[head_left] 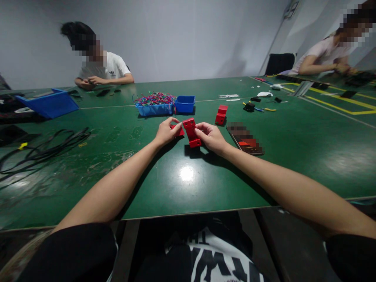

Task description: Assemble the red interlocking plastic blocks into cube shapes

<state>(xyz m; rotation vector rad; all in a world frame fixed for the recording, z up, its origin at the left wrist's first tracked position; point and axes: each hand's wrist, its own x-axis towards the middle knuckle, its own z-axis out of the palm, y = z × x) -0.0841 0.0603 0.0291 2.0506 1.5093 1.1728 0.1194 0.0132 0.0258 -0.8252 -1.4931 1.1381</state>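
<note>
My right hand pinches a red bracket-like part with holes, held upright and a little tilted over the green table. To its left, my left hand has its fingers closed on a second, flatter red piece, partly hidden by the fingers. The two red parts are close together with a narrow gap between them. A third red part stands on the table beyond my right hand. A phone lies right of my right hand.
A blue bin full of coloured wires stands beside a smaller blue bin. Black cables and a tilted blue tray are at left. Small tools and black parts lie at right. Two people sit across the table.
</note>
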